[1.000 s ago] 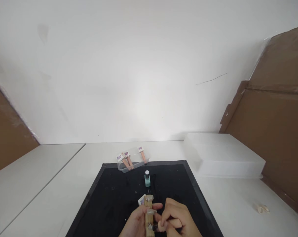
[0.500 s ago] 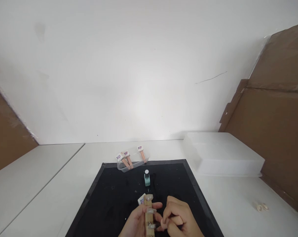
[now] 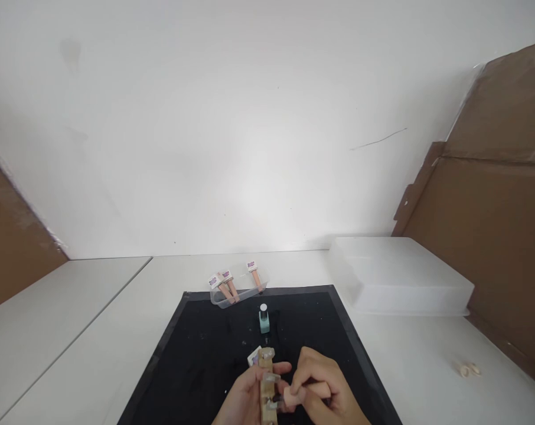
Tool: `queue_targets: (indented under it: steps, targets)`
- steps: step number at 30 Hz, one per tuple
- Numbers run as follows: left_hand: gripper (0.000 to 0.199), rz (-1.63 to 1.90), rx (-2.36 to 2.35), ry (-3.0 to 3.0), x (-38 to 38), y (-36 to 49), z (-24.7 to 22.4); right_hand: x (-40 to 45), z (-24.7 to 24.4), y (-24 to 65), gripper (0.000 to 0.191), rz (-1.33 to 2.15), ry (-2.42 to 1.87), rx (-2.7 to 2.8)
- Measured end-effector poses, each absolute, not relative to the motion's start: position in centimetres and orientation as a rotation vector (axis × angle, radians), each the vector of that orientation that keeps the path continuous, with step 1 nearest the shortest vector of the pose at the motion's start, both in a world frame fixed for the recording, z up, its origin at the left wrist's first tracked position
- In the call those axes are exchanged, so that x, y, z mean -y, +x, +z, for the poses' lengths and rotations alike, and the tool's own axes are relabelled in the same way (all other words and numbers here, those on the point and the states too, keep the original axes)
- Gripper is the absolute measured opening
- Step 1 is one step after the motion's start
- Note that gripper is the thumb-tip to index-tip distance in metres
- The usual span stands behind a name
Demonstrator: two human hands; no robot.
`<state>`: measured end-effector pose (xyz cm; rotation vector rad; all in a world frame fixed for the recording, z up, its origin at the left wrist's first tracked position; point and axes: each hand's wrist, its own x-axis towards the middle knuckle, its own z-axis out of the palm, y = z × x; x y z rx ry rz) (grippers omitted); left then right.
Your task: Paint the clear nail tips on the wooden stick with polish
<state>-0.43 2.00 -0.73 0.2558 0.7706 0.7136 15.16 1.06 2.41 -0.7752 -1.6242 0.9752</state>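
Observation:
A wooden strip (image 3: 268,391) with several clear, nail-like pieces stands nearly upright in my left hand (image 3: 246,394), whose fingers are wrapped round it. Fixed along its right side is the lowest clear piece (image 3: 273,405). My right hand (image 3: 323,386) pinches a short, pale pink, stick-like thing (image 3: 290,396) between thumb and fingers. The stick's left end lies close beside that lowest clear piece; whether they touch I cannot tell. Behind the strip's top lies a white printed card (image 3: 254,356), partly hidden. A teal nail polish bottle (image 3: 264,323) with a white-topped cap stands beyond it.
The black mat (image 3: 196,354) lies under both hands. At its far edge a clear tray (image 3: 248,293) holds several pink sticks with white printed tags. To the right are a white plastic box (image 3: 409,283) and two small beige rings (image 3: 469,370). Cardboard walls (image 3: 493,206) flank the table.
My right hand has turned slightly, and the pink stick's left end now shows beside the lowest clear piece. My left hand and the strip have hardly moved.

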Motion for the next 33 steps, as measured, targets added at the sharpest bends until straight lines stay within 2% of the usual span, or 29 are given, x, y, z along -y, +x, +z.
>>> queue_targets:
  steps: [9,20,27,33]
  targets:
    - [0.04,0.717,-0.732,0.272,-1.9,-0.4,-1.2,-1.3,1.6,14.7,0.022,0.985,-0.839,1.693]
    - [0.032,0.715,-0.805,0.289,-2.0,-0.3,0.1,-1.3,1.6,15.4,0.02,0.91,-0.842,1.681]
    - [0.04,0.748,-0.691,0.257,-2.0,-0.4,-1.4,-1.0,2.4,14.8,0.023,0.985,-0.712,1.699]
    - [0.04,0.735,-0.729,0.25,-2.1,-0.4,-1.1,-1.4,1.5,14.9,0.022,0.896,-0.849,1.718]
